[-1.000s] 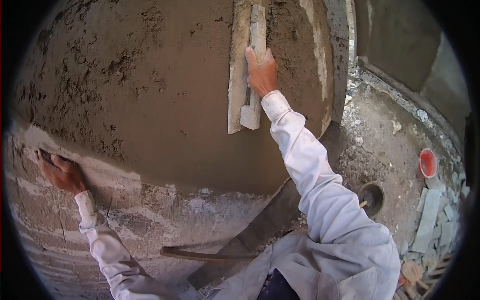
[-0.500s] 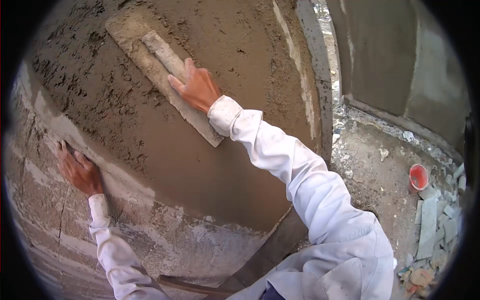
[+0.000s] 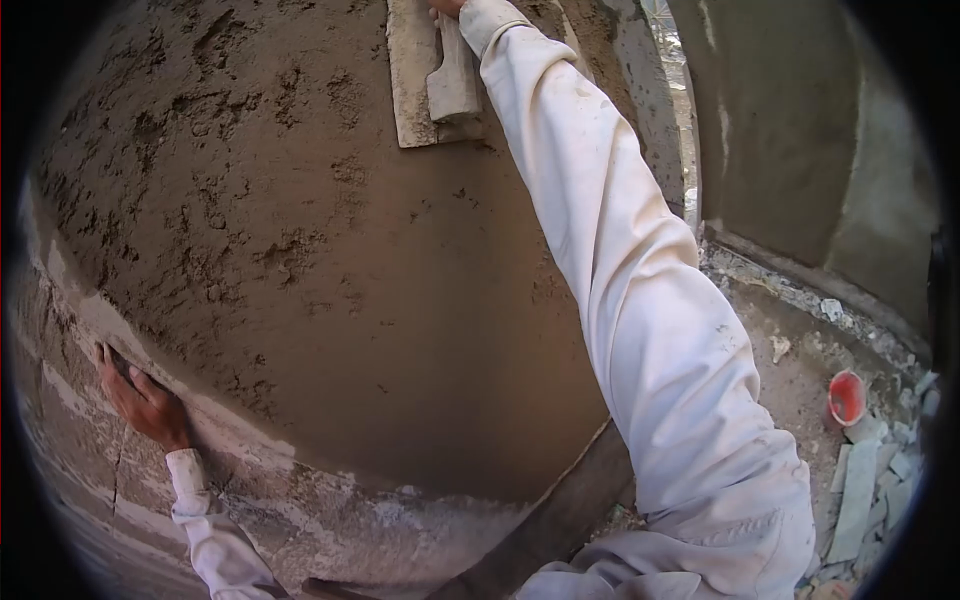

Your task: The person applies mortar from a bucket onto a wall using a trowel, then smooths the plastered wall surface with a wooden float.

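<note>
At the top edge of the head view, my right hand (image 3: pixel 448 7) is closed on the handle of a plastering float (image 3: pixel 409 85). Most of that hand lies outside the picture. The float's long flat board is against the wet brown plaster (image 3: pixel 400 330), which is smooth low down and rough and pitted at upper left. Lower left, my left hand (image 3: pixel 148 408) rests with fingers stretched out on the bare grey wall strip (image 3: pixel 235 440) beside the plaster's edge. Nothing shows in it.
To the right, a red bucket (image 3: pixel 846 398) stands on the dusty ground near broken slabs and rubble (image 3: pixel 855 500). Behind it rises another plastered wall (image 3: pixel 780 120). A dark board (image 3: pixel 560 510) slants below the plaster, near my body.
My right hand has carried the float upward along the plaster and turned it from slanted to nearly upright. My left hand stays on the wall strip, sitting slightly lower in the view.
</note>
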### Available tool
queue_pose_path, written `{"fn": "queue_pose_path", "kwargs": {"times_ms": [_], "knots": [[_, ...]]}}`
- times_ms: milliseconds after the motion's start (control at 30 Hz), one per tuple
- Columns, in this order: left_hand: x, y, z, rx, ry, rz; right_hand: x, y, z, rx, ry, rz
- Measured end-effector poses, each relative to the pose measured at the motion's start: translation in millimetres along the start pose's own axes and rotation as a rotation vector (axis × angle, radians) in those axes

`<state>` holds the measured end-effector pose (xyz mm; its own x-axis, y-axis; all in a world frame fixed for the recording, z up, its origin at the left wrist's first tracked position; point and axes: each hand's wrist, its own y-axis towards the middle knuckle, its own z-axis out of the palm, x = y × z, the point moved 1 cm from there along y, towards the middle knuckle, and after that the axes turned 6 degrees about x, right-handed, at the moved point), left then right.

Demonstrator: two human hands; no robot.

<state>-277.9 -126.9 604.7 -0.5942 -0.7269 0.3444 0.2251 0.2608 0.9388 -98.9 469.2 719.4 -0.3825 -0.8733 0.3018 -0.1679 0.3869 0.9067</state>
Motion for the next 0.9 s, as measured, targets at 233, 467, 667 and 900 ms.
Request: {"fn": "queue_pose_path", "kwargs": {"times_ms": [233,467,667,900], "knots": [[2.7,1.4,0.5,-0.013,0.005,0.032,-80.5,-41.6,75.7,-0.037,-0.081,0.041],[4.8,-0.2,2.3,-0.024,0.004,0.043,-47.6,-159.7,25.6,-0.099,0.790,0.742],[3.8,-2.2,2.3,0.005,0.020,0.013,-43.6,-244.4,29.0,-0.049,0.935,0.818],[6.8,-1.5,2.7,-0.016,0.048,0.051,-30.2,-337.6,42.7,-0.009,0.970,1.013]]}}
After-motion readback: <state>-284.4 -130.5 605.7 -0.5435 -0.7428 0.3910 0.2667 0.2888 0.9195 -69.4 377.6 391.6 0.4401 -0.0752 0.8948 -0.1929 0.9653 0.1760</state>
